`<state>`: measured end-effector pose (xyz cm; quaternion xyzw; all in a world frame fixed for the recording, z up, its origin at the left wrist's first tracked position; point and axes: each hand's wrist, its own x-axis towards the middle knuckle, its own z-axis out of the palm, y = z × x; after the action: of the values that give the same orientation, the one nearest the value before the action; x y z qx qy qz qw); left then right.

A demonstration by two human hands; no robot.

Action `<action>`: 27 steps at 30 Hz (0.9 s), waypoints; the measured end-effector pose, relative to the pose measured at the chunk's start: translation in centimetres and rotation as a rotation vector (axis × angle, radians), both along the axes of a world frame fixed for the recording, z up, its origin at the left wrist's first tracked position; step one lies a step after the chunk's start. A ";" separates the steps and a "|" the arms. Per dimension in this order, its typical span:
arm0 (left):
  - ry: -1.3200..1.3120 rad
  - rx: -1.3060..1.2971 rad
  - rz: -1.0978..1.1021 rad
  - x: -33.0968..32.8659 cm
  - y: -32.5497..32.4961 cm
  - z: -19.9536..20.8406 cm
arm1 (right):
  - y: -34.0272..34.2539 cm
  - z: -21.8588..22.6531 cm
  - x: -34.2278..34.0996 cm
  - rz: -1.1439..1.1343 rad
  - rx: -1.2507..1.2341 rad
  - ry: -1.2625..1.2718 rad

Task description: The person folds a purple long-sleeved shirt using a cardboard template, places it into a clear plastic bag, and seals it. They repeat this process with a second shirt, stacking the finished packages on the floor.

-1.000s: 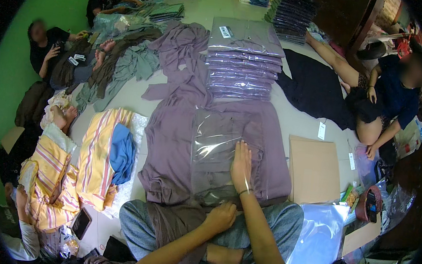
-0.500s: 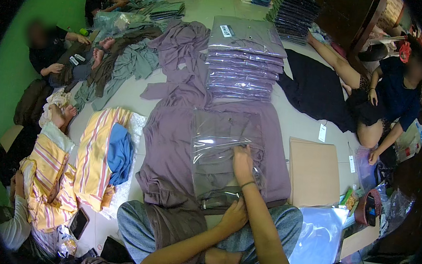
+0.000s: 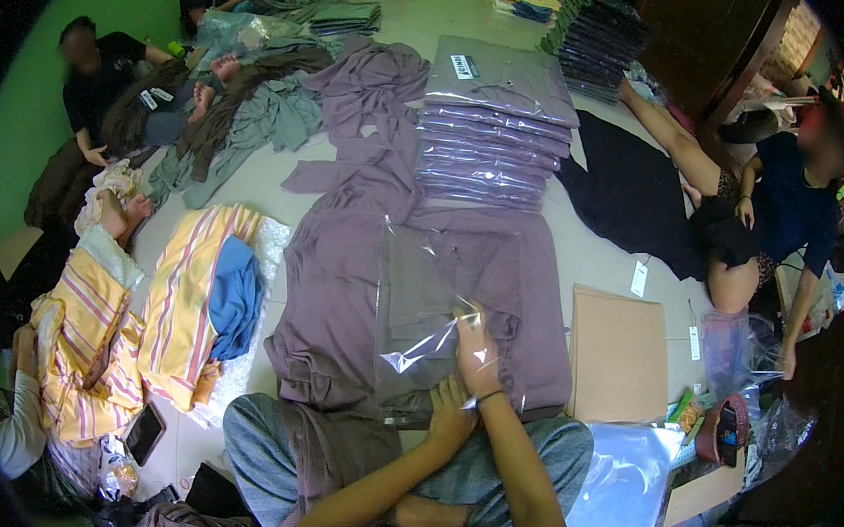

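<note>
A clear plastic bag lies before me over a folded dusky purple garment. My right hand is on the right half of the bag, its fingers stretched forward with bright glare across them; I cannot tell whether it is inside the film or on top. Close beside that wrist, my left hand rests at the bag's near edge, fingers laid out over the film. A brown-grey ribbed cloth hangs over my left leg.
Beyond the garment stands a stack of bagged purple garments. To the right lie a cardboard sheet, clear bags and black cloth. Yellow striped cloth and a phone are left. Co-workers sit on both sides.
My right hand has slid a little toward me on the bag, and the film has shifted and wrinkled. My left hand has moved slightly left, its fingers now reaching forward.
</note>
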<state>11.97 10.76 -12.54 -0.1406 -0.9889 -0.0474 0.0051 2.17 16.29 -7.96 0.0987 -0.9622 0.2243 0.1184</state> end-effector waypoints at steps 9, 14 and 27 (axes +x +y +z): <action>-0.053 0.129 0.011 0.0 -1.0 0.6 | -0.6 0.2 -3.7 -0.080 0.298 0.003; -0.142 0.217 -0.019 0.1 -1.1 0.2 | 0.1 -0.6 -1.4 0.127 -0.120 0.111; -0.007 0.184 -0.012 0.2 -1.4 -1.3 | 1.4 0.7 -1.9 -0.078 0.436 0.076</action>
<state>12.20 9.40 -13.88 -0.1455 -0.9795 -0.1385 0.0144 0.30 17.70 -7.26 0.0932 -0.9859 0.0026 0.1388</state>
